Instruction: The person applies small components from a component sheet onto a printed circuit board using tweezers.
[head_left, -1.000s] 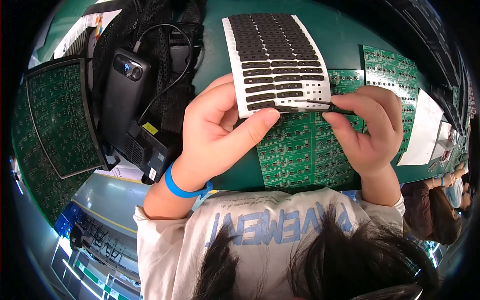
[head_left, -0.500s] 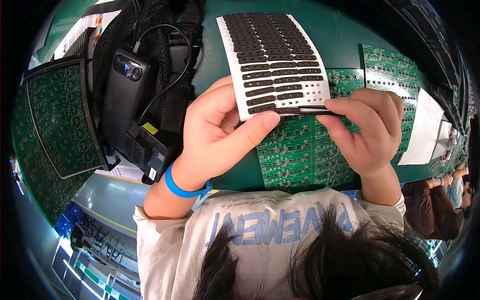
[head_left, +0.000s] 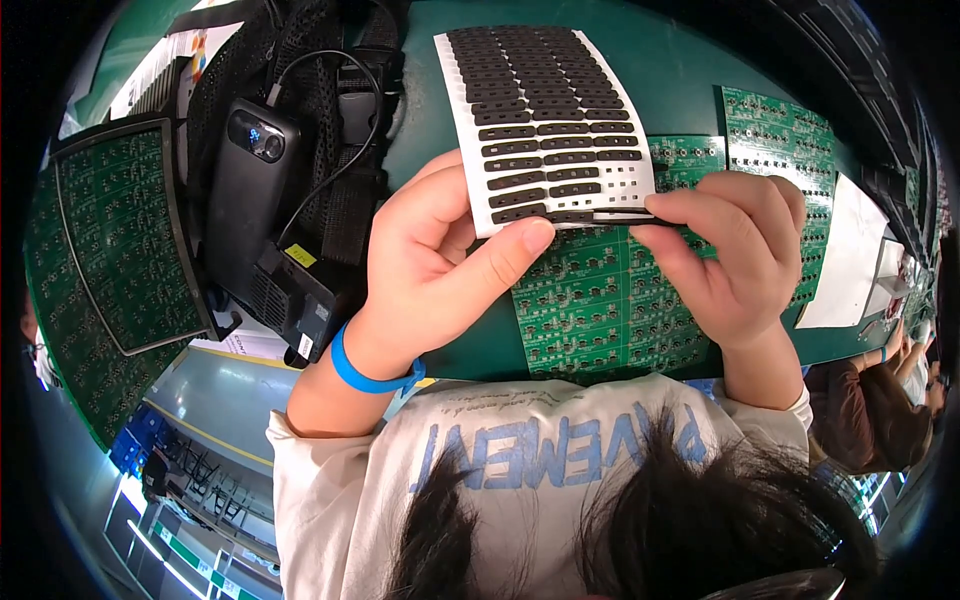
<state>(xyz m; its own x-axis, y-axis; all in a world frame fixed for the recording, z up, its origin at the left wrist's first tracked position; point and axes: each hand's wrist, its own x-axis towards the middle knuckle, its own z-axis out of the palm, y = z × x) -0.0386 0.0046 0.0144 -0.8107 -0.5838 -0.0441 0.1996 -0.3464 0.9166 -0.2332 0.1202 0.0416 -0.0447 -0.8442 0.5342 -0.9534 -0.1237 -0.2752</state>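
My left hand (head_left: 430, 275), with a blue band at its wrist, grips the lower left corner of a white backing sheet (head_left: 628, 188) between thumb and fingers. Rows of black oblong adhesive pads with small holes cover most of the sheet; its lower right part is bare of them. In my right hand (head_left: 735, 250), pinched between thumb and forefinger, are slim black tweezers (head_left: 664, 218). They lie along the sheet's lower edge, pointing left. Their tips reach a black pad (head_left: 571, 216) beside my left thumb; whether they grip it I cannot tell.
Under the sheet lies a green circuit board panel (head_left: 575, 315); another board panel (head_left: 780, 145) and white paper (head_left: 845, 250) are to the right. At left are a black power bank (head_left: 250, 185) with a cable, a black mesh bag (head_left: 325, 120) and a framed board panel (head_left: 120, 240).
The sheet and my left hand have shifted very slightly left and up. The tweezers have tilted a little at the sheet's lower edge. Both hands keep their grips.
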